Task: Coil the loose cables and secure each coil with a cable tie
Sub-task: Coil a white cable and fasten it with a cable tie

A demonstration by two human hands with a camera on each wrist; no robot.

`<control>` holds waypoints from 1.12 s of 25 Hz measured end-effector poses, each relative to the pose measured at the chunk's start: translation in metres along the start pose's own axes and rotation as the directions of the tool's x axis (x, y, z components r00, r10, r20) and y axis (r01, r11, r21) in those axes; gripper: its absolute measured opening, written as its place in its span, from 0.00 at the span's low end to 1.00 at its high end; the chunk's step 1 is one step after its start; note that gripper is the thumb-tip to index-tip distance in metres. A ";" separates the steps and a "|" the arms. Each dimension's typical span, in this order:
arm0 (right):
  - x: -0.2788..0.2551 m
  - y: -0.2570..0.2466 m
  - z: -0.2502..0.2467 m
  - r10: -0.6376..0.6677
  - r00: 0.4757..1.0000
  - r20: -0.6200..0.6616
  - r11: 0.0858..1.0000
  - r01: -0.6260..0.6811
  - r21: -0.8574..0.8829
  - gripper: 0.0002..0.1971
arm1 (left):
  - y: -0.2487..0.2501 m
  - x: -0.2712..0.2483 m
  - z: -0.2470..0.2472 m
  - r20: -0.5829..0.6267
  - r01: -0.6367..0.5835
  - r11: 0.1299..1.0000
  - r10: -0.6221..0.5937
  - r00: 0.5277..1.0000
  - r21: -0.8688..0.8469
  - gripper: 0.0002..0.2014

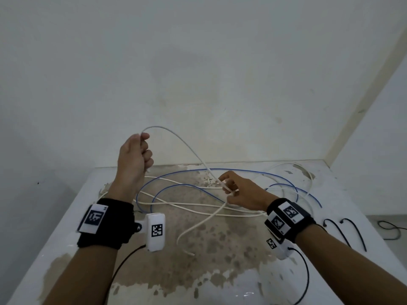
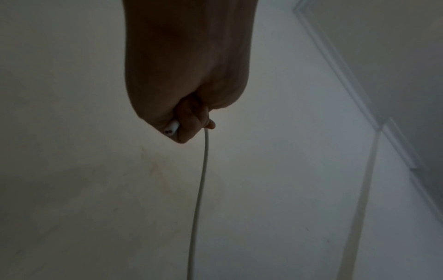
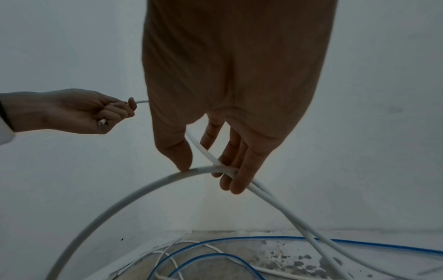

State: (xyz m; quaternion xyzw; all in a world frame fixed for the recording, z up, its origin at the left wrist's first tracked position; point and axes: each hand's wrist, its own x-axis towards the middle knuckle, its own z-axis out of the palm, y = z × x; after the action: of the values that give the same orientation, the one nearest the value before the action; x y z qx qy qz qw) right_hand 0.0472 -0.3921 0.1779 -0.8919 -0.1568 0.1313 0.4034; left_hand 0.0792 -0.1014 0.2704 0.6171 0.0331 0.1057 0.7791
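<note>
My left hand is raised above the table's far left and grips a white cable in a fist. The cable's cut end pokes out below the curled fingers of the left hand. From there the cable arcs over to my right hand, which pinches it between thumb and fingers low over the table. In the right wrist view, the white cable crosses itself at the right hand. A blue cable lies in loose loops on the table beneath, tangled with more white cable.
Two black cable ties lie near the table's right edge. The stained white table stands in a corner, with walls behind and to the right. Another dark cable lies on the floor past the right edge.
</note>
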 end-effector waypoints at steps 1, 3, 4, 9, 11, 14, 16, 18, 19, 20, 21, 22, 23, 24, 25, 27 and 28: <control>-0.001 0.001 0.004 -0.038 0.999 -0.020 0.999 0.038 0.019 0.22 | 0.002 0.003 -0.006 -0.018 0.004 1.000 -0.004 1.000 0.016 0.15; -0.002 0.005 0.010 -0.089 0.995 -0.040 0.996 0.089 0.005 0.23 | -0.001 0.005 -0.016 -0.037 0.031 0.998 -0.029 0.999 0.048 0.15; -0.003 0.006 0.012 -0.103 0.994 -0.040 0.995 0.102 -0.025 0.23 | -0.005 0.005 -0.020 -0.042 0.045 0.997 -0.042 0.998 0.060 0.15; -0.004 0.009 0.016 -0.214 0.976 -0.044 0.955 0.200 -0.217 0.12 | -0.028 0.003 -0.043 -0.024 0.082 0.989 -0.079 0.997 0.121 0.14; 0.000 0.011 0.016 -0.250 0.965 -0.076 0.952 0.232 -0.199 0.05 | -0.041 -0.001 -0.059 0.003 0.073 0.976 -0.075 0.997 0.204 0.15; 0.007 0.005 0.010 -0.110 0.951 -0.288 0.971 0.164 0.172 0.03 | -0.070 -0.015 -0.094 0.094 0.003 0.834 -0.066 0.993 0.551 0.18; 0.013 0.000 0.001 0.064 0.914 -0.400 0.908 0.113 0.403 0.04 | -0.087 -0.028 -0.117 0.187 -0.028 0.689 -0.157 0.970 0.724 0.19; 0.019 0.001 -0.006 0.196 0.857 -0.477 0.874 0.069 0.482 0.07 | -0.088 -0.041 -0.128 0.262 -0.025 0.613 -0.300 0.917 0.790 0.19; 0.023 0.003 -0.008 0.246 0.831 -0.498 0.869 0.039 0.494 0.07 | -0.083 -0.046 -0.129 0.287 -0.028 0.587 -0.353 0.891 0.809 0.20; 0.028 0.007 -0.007 0.288 0.814 -0.505 0.864 0.006 0.503 0.07 | -0.074 -0.051 -0.127 0.313 -0.035 0.579 -0.388 0.867 0.815 0.20; 0.033 0.011 -0.004 0.318 0.808 -0.496 0.861 -0.027 0.508 0.06 | -0.063 -0.056 -0.122 0.346 -0.037 0.599 -0.410 0.844 0.800 0.20; 0.037 0.014 0.001 0.334 0.814 -0.475 0.862 -0.061 0.502 0.06 | -0.052 -0.060 -0.114 0.381 -0.025 0.641 -0.423 0.822 0.767 0.19; 0.042 0.015 0.009 0.338 0.831 -0.442 0.870 -0.096 0.484 0.06 | -0.041 -0.064 -0.105 0.412 0.000 0.695 -0.426 0.806 0.719 0.19; 0.045 0.015 0.018 0.334 0.853 -0.401 0.880 -0.129 0.457 0.06 | -0.031 -0.066 -0.095 0.439 0.021 0.749 -0.410 0.799 0.662 0.19; 0.049 0.012 0.027 0.322 0.878 -0.353 0.891 -0.156 0.426 0.06 | -0.023 -0.066 -0.084 0.453 0.037 0.800 -0.376 0.809 0.599 0.19; 0.053 0.005 0.043 0.282 0.923 -0.261 0.910 -0.171 0.377 0.05 | -0.015 -0.059 -0.066 0.434 0.036 0.868 -0.283 0.855 0.495 0.18; 0.054 0.002 0.048 0.249 0.945 -0.214 0.920 -0.161 0.358 0.06 | -0.013 -0.054 -0.058 0.414 0.027 0.890 -0.239 0.878 0.456 0.18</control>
State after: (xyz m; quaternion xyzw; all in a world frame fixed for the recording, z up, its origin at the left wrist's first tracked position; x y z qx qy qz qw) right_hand 0.0797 -0.3398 0.1398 -0.8311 0.0161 0.0820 0.5498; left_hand 0.0174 -0.0604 0.2398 0.7790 -0.0857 -0.1086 0.6116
